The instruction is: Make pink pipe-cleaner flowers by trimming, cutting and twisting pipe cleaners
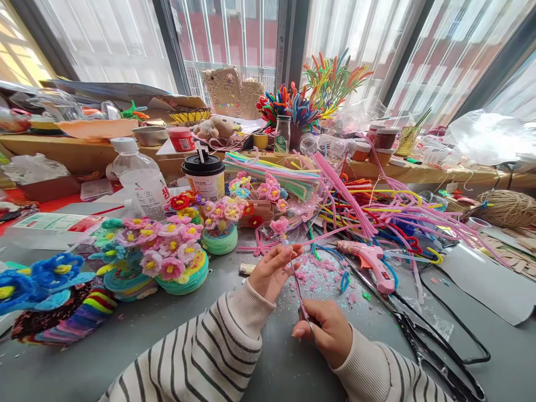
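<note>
My left hand [272,273] pinches the upper part of a thin pink pipe cleaner [298,287] between thumb and fingertips. Lower down, my right hand [329,332] is closed on the same pipe cleaner, its thumb pressed along the strand. A small dark piece shows by the right fingers; what it is I cannot make out. Just above my left fingertips is a pink fuzzy flower [280,226]; whether it joins the held strand is unclear. Pink fluff clippings [320,273] and glitter lie on the grey table beyond my hands.
Pipe cleaner flowers in round pots [180,273] stand at left, near a plastic bottle [140,181] and a lidded cup [204,176]. To the right lie a pink glue gun [371,262], black-handled scissors [435,352], a black cord and a white sheet [488,279]. Bundled pipe cleaners [343,195] sit behind.
</note>
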A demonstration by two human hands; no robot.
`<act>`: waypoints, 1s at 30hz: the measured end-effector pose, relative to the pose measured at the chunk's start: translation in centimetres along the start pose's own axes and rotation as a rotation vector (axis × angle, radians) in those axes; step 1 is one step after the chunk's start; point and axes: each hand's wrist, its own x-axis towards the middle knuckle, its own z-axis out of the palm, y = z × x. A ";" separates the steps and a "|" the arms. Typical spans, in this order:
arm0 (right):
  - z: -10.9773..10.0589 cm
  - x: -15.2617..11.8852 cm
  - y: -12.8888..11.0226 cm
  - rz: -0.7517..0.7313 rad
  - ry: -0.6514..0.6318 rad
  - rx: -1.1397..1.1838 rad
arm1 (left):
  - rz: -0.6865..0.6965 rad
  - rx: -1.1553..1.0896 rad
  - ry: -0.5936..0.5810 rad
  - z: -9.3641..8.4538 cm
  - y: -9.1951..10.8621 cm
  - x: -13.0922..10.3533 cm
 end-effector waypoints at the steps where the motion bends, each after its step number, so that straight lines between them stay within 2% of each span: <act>1: 0.0 0.0 0.0 0.001 -0.006 0.015 | 0.001 0.005 -0.002 0.0 0.0 0.0; 5: 0.1 -0.2 0.1 -0.014 -0.063 0.109 | 0.010 0.042 -0.012 0.1 -0.1 0.0; 9: 0.0 -0.2 -0.1 -0.013 -0.072 0.110 | 0.020 0.078 -0.018 0.1 -0.2 0.0; 15: 0.2 -0.1 0.0 0.020 0.014 0.034 | 0.024 0.063 -0.002 -0.1 -0.1 0.1; 20: 0.5 -0.1 0.6 0.033 0.074 0.092 | 0.030 0.044 0.019 -0.1 -0.1 0.1; 30: -0.1 -0.1 -0.3 -0.033 -0.099 0.237 | 0.020 0.061 -0.050 0.0 0.0 0.0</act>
